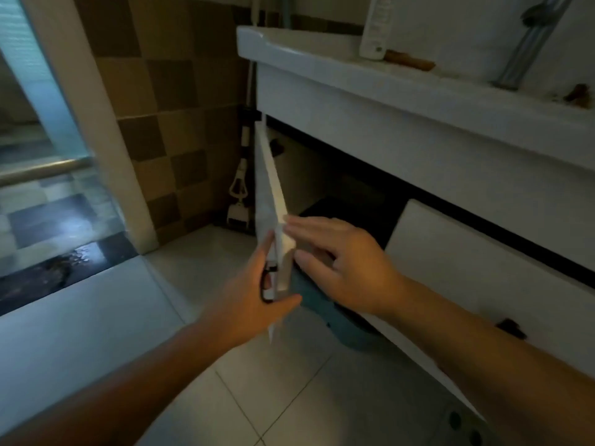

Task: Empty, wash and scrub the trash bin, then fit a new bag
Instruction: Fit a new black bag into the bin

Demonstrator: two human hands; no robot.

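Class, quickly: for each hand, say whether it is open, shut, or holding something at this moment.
Left hand: holds the open cabinet door at its handle.
Right hand: open, fingers straight, fingertips at the door's edge.

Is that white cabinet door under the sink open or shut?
Open. The white cabinet door stands edge-on, swung outward, the left hand at its handle, dark interior visible.

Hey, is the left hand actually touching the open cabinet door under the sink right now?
Touching. The head view shows the left hand wrapped around the edge of the open cabinet door, thumb on the near side, at the door's dark handle.
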